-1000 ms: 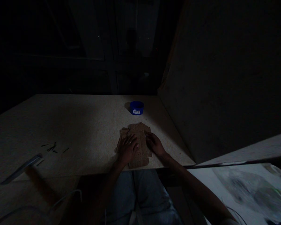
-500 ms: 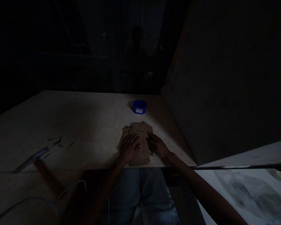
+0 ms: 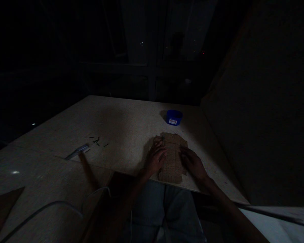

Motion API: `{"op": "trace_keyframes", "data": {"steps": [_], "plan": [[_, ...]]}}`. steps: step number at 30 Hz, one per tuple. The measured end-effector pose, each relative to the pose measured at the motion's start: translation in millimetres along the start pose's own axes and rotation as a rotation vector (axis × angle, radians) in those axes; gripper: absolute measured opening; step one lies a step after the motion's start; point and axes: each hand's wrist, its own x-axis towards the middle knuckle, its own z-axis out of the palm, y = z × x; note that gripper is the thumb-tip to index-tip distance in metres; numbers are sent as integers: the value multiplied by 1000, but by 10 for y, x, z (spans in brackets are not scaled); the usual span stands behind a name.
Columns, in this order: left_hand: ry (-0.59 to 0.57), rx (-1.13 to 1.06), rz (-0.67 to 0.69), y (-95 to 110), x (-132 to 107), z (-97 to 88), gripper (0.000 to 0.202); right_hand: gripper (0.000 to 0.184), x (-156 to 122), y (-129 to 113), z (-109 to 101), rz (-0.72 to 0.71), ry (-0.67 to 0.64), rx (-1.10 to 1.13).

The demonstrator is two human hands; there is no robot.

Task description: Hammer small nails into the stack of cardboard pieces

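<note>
A brown flat piece [image 3: 172, 158], layered and rough-looking like cardboard or coarse cloth, lies near the table's front edge; the dim light hides its exact kind. On its left side rests my left hand [image 3: 155, 160], fingers spread and laid over the surface. My right hand [image 3: 194, 164] is at the opposite edge, its fingers bent and closed on that side of the piece. The underside of the piece and the right fingertips are hard to make out.
Behind the piece stands a blue plastic container [image 3: 174, 117] with a white label. To the left lie a hammer [image 3: 87, 168] with a wooden handle and several thin dark nail-like bits [image 3: 96, 141]. A cable [image 3: 58, 203] curves across the lower left. A dark wall [image 3: 263, 135] rises at right.
The view has swung left, so everything appears further right. Both hands stay on the brown piece, which keeps about the same place on the table.
</note>
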Motion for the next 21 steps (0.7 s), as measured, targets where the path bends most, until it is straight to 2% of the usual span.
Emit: {"op": "trace_keyframes", "data": {"steps": [4, 7, 10, 11, 12, 14, 16, 17, 21], "plan": [[176, 72, -83, -140, -79, -336, 29, 46, -61, -60, -44, 81, 72, 73], [302, 268, -247, -365, -284, -809, 28, 47, -156, -156, -76, 169, 112, 148], [372, 586, -557, -535, -627, -1415, 33, 47, -239, -268, -98, 221, 124, 188], [364, 695, -676, -561, -751, -1614, 39, 48, -253, -302, -99, 238, 124, 189], [308, 782, -786, -571, -870, -1796, 48, 48, -260, -334, -95, 254, 126, 184], [290, 885, -1053, -564, -1070, -2088, 54, 48, -254, -396, -70, 260, 127, 167], [242, 877, -1241, -554, -1204, -2270, 54, 46, -228, -463, -27, 223, 118, 155], [216, 842, -1290, -559, -1244, -2327, 53, 45, -213, -497, -3, 199, 103, 153], [187, 661, -1377, -660, -1286, -2450, 48, 45, -167, -611, 73, 158, 66, 153]]}}
